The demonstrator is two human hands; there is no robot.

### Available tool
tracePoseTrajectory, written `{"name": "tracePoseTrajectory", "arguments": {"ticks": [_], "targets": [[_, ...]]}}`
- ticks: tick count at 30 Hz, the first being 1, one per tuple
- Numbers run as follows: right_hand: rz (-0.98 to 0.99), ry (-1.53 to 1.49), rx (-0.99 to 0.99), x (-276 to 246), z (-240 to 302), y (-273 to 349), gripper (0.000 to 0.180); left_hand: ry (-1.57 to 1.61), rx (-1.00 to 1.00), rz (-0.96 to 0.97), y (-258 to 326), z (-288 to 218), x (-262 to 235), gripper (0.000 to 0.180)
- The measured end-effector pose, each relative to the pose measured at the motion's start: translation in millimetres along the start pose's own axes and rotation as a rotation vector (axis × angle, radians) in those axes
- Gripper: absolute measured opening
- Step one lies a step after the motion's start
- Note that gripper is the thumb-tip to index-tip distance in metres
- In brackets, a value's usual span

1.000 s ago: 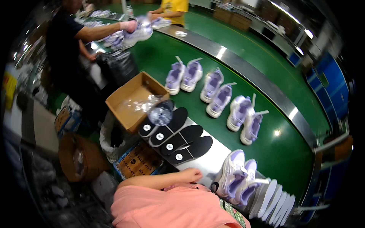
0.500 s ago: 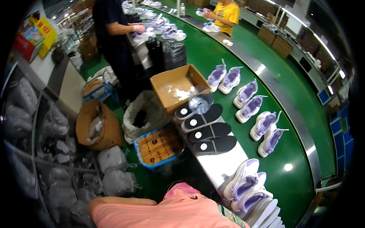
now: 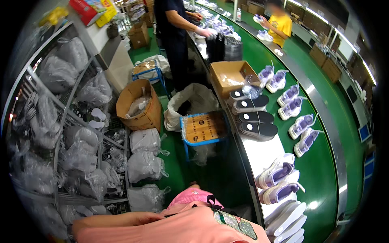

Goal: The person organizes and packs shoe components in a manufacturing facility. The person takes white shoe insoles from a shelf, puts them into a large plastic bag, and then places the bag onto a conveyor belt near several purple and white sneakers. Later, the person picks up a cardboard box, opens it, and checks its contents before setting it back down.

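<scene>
My left forearm crosses the lower edge, with my left hand [image 3: 150, 218] resting against the front of my peach shirt [image 3: 186, 227]. Its fingers blend into the cloth, and whether they hold anything is hidden. My right hand is out of sight. To my right, a pair of white and lilac sneakers [image 3: 279, 190] stands on the white bench [image 3: 259, 154]. Close by on the bench lie several white insoles [image 3: 285, 220], fanned in a stack. Farther along are bundled black insoles [image 3: 255, 117] with round white stickers.
More sneakers [image 3: 302, 135] stand in pairs on the green conveyor belt [image 3: 320, 170]. An open carton [image 3: 233, 77] is on the bench. Left are a blue-framed stool [image 3: 204, 127], a white sack [image 3: 190, 97], a brown carton [image 3: 139, 107] and racks of bagged goods [image 3: 81, 150]. Two people work beyond.
My view has swung to the left, so the bench and belt sit farther right and more of the racks shows. My left arm remains by my body.
</scene>
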State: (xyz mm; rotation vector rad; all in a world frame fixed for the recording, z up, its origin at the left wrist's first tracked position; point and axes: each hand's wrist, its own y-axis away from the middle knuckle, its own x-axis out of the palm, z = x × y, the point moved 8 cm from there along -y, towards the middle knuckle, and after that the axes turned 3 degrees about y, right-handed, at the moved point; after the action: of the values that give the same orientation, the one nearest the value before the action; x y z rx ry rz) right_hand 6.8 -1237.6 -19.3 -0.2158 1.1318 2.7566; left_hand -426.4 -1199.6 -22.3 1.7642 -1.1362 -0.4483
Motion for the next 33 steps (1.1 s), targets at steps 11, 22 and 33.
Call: {"name": "tracePoseTrajectory", "arguments": {"ticks": [11,22,33], "targets": [[0.573,0.419,-0.254,118.2,150.1,-18.4,0.027,0.116,0.202,-0.307,51.3,43.1,-22.3,0.025],[1.201,0.266,-0.123,345.3,373.4,-72.6,0.052,0.071,0.584,-1.616,383.2,62.9,-148.3,0.036],[1.348,0.570,-1.630,598.0,643.3,254.5,0.027,-0.993,-0.070,-3.158,701.4,-9.1,-41.5,0.035]]}}
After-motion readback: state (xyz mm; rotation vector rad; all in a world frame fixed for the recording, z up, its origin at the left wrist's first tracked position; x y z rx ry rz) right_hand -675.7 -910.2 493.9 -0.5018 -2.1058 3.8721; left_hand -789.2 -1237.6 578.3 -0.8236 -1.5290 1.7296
